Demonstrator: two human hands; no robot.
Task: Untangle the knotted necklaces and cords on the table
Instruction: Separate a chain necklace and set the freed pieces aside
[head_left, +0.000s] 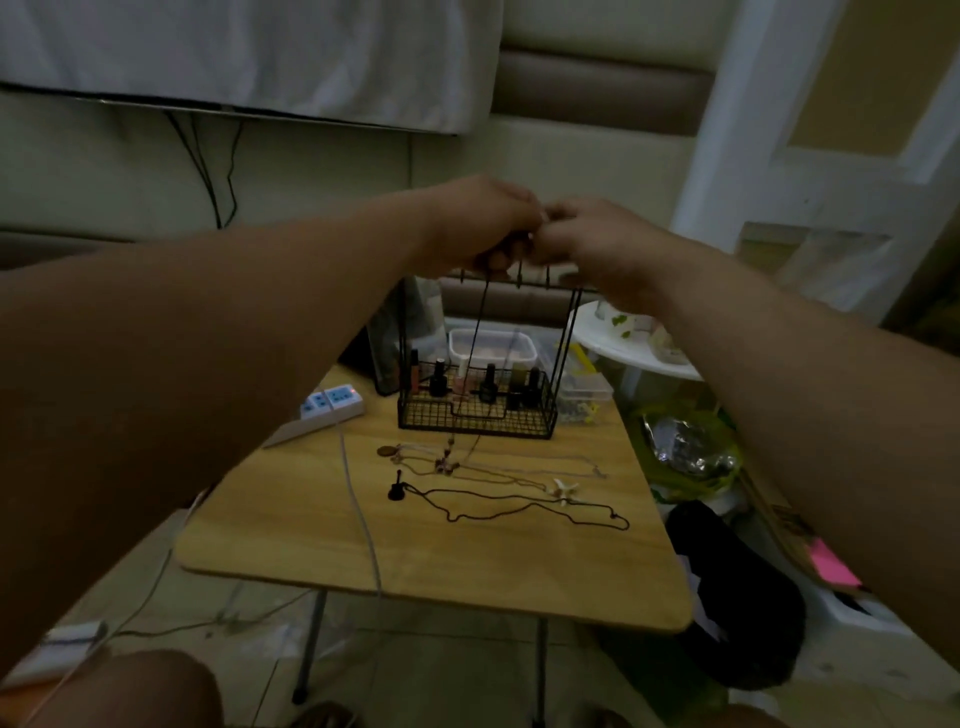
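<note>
My left hand and my right hand meet high above the table, both pinching a dark cord necklace at the top bar of a black wire rack. The cord hangs down in front of the rack, its beaded end near the tabletop. On the wooden table lie a black cord with a small black guitar pendant, a thin chain with a white starfish charm, and a pale cord with a brown round pendant.
The rack's basket holds several nail polish bottles. A white power strip sits at the table's back left, its white cable crossing the table. A clear plastic box stands behind. Bags and clutter fill the floor at right.
</note>
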